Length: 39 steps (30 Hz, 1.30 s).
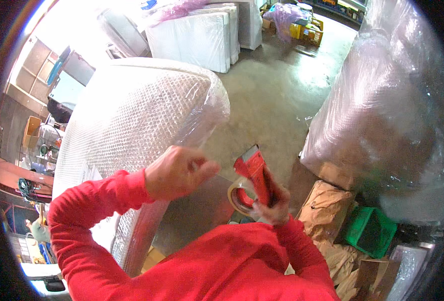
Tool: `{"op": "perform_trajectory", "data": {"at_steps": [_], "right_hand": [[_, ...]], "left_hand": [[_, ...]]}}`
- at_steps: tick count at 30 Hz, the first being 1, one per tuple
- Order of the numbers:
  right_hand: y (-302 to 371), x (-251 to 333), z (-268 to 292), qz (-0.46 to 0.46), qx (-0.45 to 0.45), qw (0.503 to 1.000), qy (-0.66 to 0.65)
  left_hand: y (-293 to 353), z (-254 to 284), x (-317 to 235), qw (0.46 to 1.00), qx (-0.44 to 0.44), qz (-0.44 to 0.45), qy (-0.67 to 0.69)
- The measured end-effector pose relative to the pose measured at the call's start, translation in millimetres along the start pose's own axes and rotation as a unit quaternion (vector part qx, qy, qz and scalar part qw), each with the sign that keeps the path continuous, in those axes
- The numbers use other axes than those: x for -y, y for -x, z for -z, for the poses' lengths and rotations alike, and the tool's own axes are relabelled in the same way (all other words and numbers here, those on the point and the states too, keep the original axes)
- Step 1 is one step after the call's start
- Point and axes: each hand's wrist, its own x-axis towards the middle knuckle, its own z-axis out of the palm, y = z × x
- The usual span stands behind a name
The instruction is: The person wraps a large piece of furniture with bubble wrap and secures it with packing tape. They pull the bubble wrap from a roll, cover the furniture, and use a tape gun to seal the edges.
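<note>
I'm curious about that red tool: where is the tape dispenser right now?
In the head view, the red tape dispenser sits low at centre, gripped in the right hand, just right of the left hand and the bubble-wrapped bundle.

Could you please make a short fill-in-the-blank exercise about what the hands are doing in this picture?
1. The right hand holds a ____ tape dispenser.
2. The left hand is raised beside a large item wrapped in ____ wrap.
3. Both sleeves are ____.
4. On the floor at lower right stands a ____ plastic crate.

Missing words: red; bubble; red; green
</note>
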Motion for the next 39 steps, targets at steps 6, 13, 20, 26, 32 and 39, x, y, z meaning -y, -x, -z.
{"op": "perform_trajectory", "data": {"at_steps": [6,13,20,26,32,39], "right_hand": [[-1,-1,-2,0.237,0.078,0.932,0.265],[-28,8,9,0.269,0.138,0.893,0.334],[-98,-9,4,0.228,0.175,0.897,0.336],[-104,-85,2,0.138,0.243,0.879,0.385],[-88,-137,38,0.103,0.26,0.888,0.366],[-110,-160,8,0.094,0.278,0.862,0.414]], "left_hand": [[-14,-30,0,0.931,0.011,0.089,0.355],[-7,-45,-7,0.952,-0.167,0.01,0.258],[-27,19,4,0.888,-0.422,0.056,-0.176],[-52,-8,43,0.805,-0.506,0.15,-0.27],[-69,-13,27,0.83,-0.46,0.134,-0.287],[-81,-130,-26,0.771,-0.36,0.178,0.494]]}}
